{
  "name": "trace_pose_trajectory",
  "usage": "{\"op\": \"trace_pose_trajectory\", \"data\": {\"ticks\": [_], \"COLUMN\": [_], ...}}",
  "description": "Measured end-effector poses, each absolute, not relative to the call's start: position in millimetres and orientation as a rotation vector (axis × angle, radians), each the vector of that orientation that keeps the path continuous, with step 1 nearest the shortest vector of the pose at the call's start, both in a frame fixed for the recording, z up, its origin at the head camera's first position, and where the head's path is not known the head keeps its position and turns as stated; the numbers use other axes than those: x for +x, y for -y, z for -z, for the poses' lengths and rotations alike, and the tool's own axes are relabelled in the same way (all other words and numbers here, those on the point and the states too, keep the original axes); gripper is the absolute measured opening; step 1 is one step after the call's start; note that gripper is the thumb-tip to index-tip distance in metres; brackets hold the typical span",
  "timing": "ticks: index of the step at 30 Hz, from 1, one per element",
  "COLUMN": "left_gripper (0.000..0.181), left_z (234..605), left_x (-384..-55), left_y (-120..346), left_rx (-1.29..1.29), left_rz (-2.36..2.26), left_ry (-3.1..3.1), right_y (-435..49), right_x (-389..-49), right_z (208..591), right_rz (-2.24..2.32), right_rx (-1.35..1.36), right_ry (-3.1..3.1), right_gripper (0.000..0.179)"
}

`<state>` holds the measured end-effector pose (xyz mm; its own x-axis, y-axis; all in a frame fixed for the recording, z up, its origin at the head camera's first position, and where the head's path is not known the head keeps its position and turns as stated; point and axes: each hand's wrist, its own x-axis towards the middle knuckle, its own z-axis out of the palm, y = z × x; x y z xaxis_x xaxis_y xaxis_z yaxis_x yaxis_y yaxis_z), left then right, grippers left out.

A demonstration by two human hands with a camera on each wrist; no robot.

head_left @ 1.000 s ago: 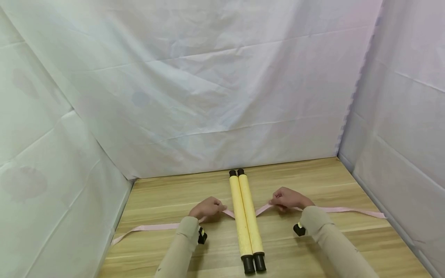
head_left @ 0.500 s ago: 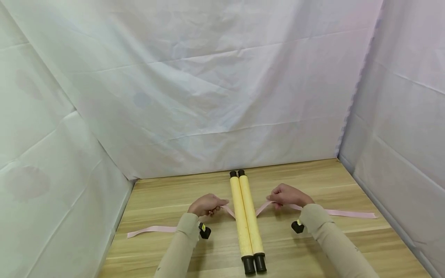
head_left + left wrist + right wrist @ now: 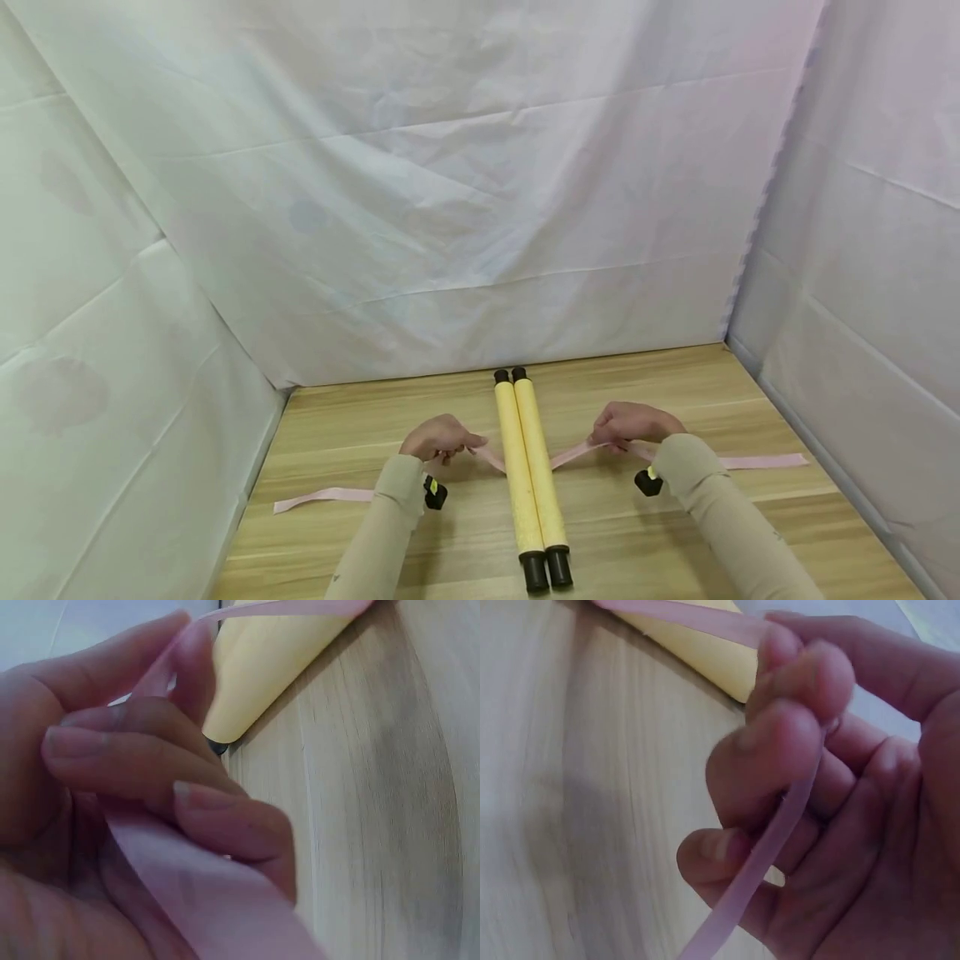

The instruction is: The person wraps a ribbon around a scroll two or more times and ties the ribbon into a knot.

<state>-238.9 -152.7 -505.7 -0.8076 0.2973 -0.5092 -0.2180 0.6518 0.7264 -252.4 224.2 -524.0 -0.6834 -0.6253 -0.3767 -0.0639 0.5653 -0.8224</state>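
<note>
Two yellow scrolls [image 3: 529, 467] with black end knobs lie side by side on the wooden table, pointing away from me. A pink ribbon [image 3: 491, 457] passes beneath them and comes out on both sides. Left of the scrolls, my left hand [image 3: 441, 437] pinches the ribbon between thumb and index finger; in the left wrist view the ribbon [image 3: 217, 892] also runs through the curled fingers. On the other side my right hand [image 3: 633, 423] pinches it too, and the ribbon [image 3: 780, 825] crosses the palm in the right wrist view. Both ribbon stretches rise from the scrolls to the hands.
The ribbon's loose ends lie on the table [image 3: 600, 542], past each wrist. White cloth [image 3: 480, 208] hangs behind the table and along both sides. A small black wrist camera [image 3: 435, 492] sits under the left sleeve, another black camera [image 3: 647, 482] under the right.
The ribbon's outer ends have been drawn inward from the table sides. Over the last half second both hands have moved slightly outward, keeping hold of the ribbon. The scrolls stay in place.
</note>
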Motion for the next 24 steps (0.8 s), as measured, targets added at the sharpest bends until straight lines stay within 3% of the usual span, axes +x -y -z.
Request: {"op": "trace_pose_trajectory", "data": {"ticks": [13,24], "left_gripper": [0.028,0.032], "left_z": [512.7,509.1], "left_x": [-247.1,-254.7], "left_y": [139.2,118.8], "left_rx": [0.213,0.236], "left_rz": [-1.532,-1.658], "left_ry": [-1.979,-1.860], "right_y": [-210.7,-190.9], "right_x": [-260.5,-262.1], "right_z": [514.6,500.2], "right_rz": [1.280,1.375], "right_rx": [-0.712,-0.757], "right_ry": [-1.977,-1.927], "right_gripper": [0.044,0.037]}}
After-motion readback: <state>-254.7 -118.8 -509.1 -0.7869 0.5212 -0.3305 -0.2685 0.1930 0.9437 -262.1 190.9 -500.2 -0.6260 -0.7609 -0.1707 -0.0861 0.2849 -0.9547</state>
